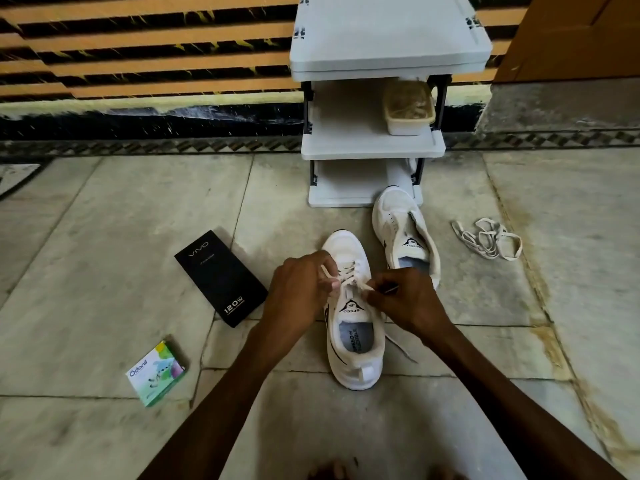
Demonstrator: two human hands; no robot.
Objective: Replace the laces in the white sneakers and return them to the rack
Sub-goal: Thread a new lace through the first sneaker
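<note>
Sneaker (353, 317) lace (349, 282) apparently pinched by left hand (299, 289) and right hand (403, 299)

On the floor (104, 237), the near sneaker (355, 327) lies straight ahead, toe toward the shoe rack (374, 147) by the wall. Both hands meet over its laces, the left hand (298, 289) on its left, the right hand (405, 299) on its right. The second sneaker (403, 233) lies behind and to the right, its toe touching the rack's base. A loose lace pile (488, 239) lies right of it. Left of the near sneaker lies a phone box (220, 277); nearer and further left, a freshener packet (156, 374). A container (408, 107) sits on the rack's middle shelf, at its right.
</note>
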